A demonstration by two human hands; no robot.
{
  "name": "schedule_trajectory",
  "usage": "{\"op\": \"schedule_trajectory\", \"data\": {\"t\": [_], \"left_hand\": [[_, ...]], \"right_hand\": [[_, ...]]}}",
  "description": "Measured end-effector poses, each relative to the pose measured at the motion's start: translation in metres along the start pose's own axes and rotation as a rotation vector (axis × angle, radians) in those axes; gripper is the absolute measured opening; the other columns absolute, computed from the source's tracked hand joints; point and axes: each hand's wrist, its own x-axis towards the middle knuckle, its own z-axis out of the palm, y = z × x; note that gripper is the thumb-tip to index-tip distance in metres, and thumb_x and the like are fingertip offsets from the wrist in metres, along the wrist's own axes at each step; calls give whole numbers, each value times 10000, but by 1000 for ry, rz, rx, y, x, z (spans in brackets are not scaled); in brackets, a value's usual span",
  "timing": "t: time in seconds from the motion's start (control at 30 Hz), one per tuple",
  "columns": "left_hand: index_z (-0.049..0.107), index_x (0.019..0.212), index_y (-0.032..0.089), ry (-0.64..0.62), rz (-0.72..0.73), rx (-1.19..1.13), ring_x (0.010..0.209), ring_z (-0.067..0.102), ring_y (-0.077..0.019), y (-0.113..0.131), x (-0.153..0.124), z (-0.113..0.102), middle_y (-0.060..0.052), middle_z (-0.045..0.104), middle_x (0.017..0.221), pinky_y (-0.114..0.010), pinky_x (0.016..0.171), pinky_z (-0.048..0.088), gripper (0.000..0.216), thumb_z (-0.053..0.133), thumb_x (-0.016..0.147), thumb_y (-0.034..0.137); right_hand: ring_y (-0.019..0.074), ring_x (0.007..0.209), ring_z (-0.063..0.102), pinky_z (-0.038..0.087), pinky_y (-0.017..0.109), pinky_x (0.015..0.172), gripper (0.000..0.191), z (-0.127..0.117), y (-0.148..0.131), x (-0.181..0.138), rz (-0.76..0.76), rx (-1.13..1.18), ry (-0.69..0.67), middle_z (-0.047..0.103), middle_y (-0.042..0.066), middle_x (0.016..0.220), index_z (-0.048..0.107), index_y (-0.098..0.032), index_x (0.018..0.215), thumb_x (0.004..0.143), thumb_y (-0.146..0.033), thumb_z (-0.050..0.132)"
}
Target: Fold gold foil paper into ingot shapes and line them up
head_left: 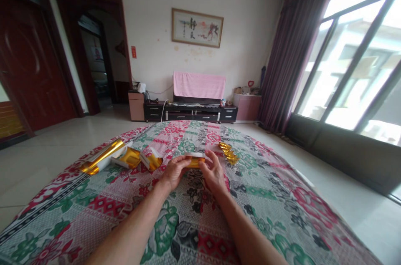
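Between my two hands is a small piece of gold foil paper with a white back, its far edge turned so the white shows. My left hand pinches its left end with thumb and fingers. At the right end, my right hand grips it the same way. Several shiny folded gold paper pieces lie in a row just beyond my right hand. To the left rest curled gold foil sheets, and beside them a longer rolled gold sheet.
A flowered cloth in red, green and grey covers the broad surface under my hands. Beyond it stand a low black cabinet and a pink cloth draped over something. Purple curtains and a large window are at right.
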Motion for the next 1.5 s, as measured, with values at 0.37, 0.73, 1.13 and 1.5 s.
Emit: {"op": "schedule_trajectory", "data": {"t": [0.37, 0.73, 1.13, 1.5], "left_hand": [[632, 922, 169, 25, 39, -12, 735, 612, -151, 1, -2, 5, -5, 675, 792, -270, 729, 436, 405, 708, 526, 134], [632, 737, 149, 15, -13, -13, 671, 597, -151, 1, 0, 5, -12, 668, 712, -273, 697, 443, 237, 741, 543, 231], [624, 716, 155, 79, 9, 51, 599, 578, -138, -3, 2, 3, 7, 635, 629, -272, 647, 441, 223, 734, 550, 256], [636, 699, 174, 82, 48, 83, 578, 554, -123, -7, 4, 0, 22, 622, 625, -253, 614, 429, 184, 726, 580, 282]], "right_hand": [[158, 730, 630, 496, 278, 712, 316, -1, -1, 3, 158, 235, -47, 683, 19, 831, 589, -181, 946, 642, -252, 635], [149, 739, 609, 485, 277, 740, 255, -2, -11, 1, 143, 175, -112, 681, 11, 835, 643, -177, 894, 657, -266, 609], [125, 602, 536, 429, 219, 559, 259, -4, -9, 1, 188, 93, -68, 641, 7, 705, 664, -142, 838, 695, -342, 582], [121, 560, 512, 401, 212, 519, 239, -4, -16, -1, 167, 51, -25, 616, -5, 641, 674, -157, 791, 689, -347, 570]]}}
